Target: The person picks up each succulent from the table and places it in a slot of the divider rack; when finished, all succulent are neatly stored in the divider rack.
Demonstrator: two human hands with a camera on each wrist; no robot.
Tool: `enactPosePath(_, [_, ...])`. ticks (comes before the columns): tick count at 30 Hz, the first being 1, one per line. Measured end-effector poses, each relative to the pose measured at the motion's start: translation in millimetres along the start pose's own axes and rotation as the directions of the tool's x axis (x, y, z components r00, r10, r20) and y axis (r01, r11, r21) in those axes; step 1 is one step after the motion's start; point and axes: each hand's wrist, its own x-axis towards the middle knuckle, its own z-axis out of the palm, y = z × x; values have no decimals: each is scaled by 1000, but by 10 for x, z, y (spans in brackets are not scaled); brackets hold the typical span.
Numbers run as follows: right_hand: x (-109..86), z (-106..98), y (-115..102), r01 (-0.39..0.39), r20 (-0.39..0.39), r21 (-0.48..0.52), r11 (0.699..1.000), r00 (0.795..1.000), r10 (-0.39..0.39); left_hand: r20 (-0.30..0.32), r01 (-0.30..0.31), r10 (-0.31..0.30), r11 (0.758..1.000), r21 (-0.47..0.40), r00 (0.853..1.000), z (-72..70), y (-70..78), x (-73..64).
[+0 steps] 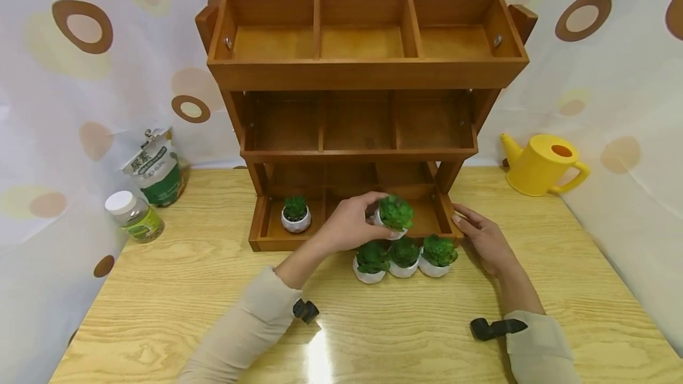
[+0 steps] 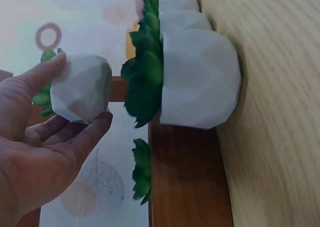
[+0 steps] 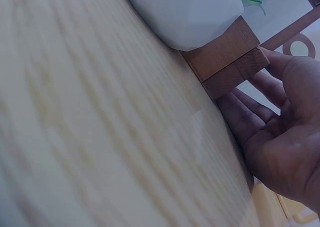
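Note:
My left hand [image 1: 349,225] holds a potted succulent [image 1: 396,213] above the bottom tier of a wooden shelf [image 1: 368,76]. In the left wrist view, my thumb and fingers grip its white faceted pot [image 2: 82,87]. My right hand [image 1: 482,242] rests against the right end of that bottom tier. The right wrist view shows its thumb and fingertips touching the wooden corner [image 3: 237,72]. Three potted succulents [image 1: 369,262] stand in a row on the table before the shelf. Another small potted plant [image 1: 296,214] sits in the bottom tier's left compartment.
On the left stand a clear jar [image 1: 134,216] with a white lid and a green-and-white pouch [image 1: 155,168]. A yellow watering can [image 1: 543,165] is at the back right. The wood-grain table [image 1: 405,336] meets patterned sheeting behind and at both sides.

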Motion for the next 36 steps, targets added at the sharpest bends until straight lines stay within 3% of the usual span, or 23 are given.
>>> enactPosePath(10, [14,-4,5,-17,-20,-54,998,1000,16,14,8,-8,1000,-12,1000,132,29,94])
enactPosePath(20, [10,-17,15,-17,-25,-42,999,1000,16,23,3,-4,999,32,1000,257,41,254])
enactPosePath(36, [31,-1,38,-22,-26,-48,999,999,20,-13,99,-98,987,125,995,360,84,509])
